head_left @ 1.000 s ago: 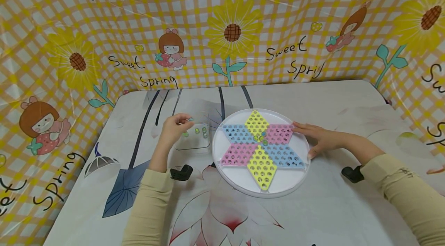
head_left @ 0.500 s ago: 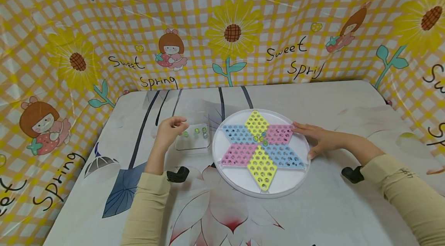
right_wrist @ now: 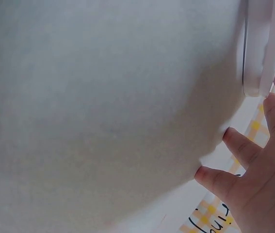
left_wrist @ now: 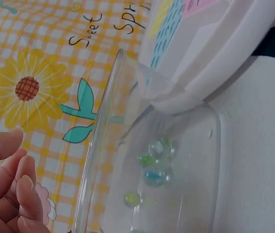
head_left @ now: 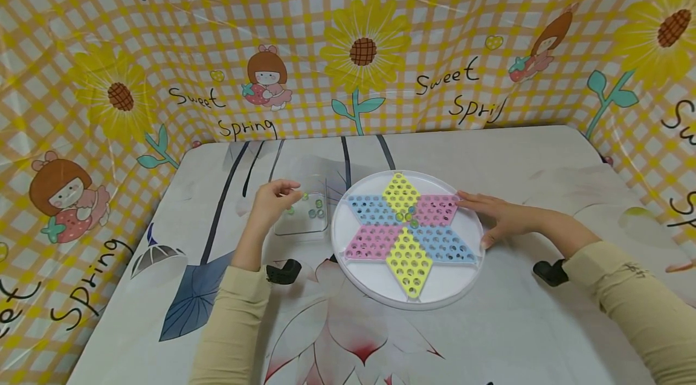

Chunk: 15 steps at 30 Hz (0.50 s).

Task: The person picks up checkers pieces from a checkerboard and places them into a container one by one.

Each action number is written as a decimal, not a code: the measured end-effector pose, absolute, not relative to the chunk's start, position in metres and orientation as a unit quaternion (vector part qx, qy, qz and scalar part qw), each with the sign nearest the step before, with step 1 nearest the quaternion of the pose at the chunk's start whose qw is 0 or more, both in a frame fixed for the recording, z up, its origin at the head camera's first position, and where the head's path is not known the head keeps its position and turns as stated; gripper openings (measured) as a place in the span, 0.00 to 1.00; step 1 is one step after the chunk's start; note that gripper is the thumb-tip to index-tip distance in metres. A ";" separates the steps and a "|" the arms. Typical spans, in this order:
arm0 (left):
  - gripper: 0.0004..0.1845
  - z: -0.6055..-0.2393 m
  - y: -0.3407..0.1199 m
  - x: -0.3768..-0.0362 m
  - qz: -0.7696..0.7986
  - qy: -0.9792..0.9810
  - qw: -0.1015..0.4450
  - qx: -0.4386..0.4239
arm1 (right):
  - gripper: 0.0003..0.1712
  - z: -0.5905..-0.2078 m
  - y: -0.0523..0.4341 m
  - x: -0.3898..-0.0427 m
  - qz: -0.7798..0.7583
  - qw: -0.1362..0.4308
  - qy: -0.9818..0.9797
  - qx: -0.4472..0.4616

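My left hand [head_left: 270, 202] is over the left side of a clear plastic box [head_left: 301, 231], fingers loosely bent, nothing visible between them. Several glass marbles [left_wrist: 132, 198], green, yellow-green and blue, lie on the box's bottom; part of the box is hidden by the hand. To the right is a round white Chinese checkers board [head_left: 359, 279] with a pink, blue and yellow star of holes. A few marbles [head_left: 408, 217] sit near the star's centre. My right hand [head_left: 505, 219] rests against the board's right rim, fingers spread and holding nothing.
A white cloth [head_left: 516, 324] with flower and leaf prints covers the table. Behind it and at the sides hangs a yellow checked curtain [head_left: 326, 71] with sunflowers. The box stands close to the board's left edge. Black wrist camera mounts [head_left: 284, 272] stick out beneath each forearm.
A bluish marble at my left fingertips is gone from them, and the marbles in the box have shifted. My left hand dipped back slightly, then returned rightward. The right hand stays still.
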State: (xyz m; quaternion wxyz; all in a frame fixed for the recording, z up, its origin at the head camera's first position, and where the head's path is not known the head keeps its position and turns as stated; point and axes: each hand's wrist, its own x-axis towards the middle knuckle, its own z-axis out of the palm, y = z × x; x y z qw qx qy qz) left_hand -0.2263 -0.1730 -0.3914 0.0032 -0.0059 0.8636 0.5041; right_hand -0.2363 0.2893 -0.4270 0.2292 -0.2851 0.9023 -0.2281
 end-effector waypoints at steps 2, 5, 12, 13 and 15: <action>0.14 -0.392 -0.169 -0.228 0.507 0.862 0.006 0.003 | 0.57 -0.427 0.290 -0.236 -0.231 0.227 0.901 -0.288; 0.15 -0.392 -0.160 -0.230 0.505 0.863 0.013 0.019 | 0.57 -0.427 0.290 -0.237 -0.236 0.226 0.899 -0.293; 0.14 -0.394 -0.134 -0.235 0.506 0.861 0.017 0.046 | 0.58 -0.429 0.291 -0.237 -0.241 0.225 0.896 -0.298; 0.14 -0.395 -0.130 -0.236 0.505 0.861 0.019 0.047 | 0.58 -0.429 0.291 -0.238 -0.242 0.225 0.895 -0.298; 0.14 -0.396 -0.123 -0.237 0.503 0.862 0.022 0.055 | 0.58 -0.429 0.291 -0.237 -0.243 0.226 0.895 -0.297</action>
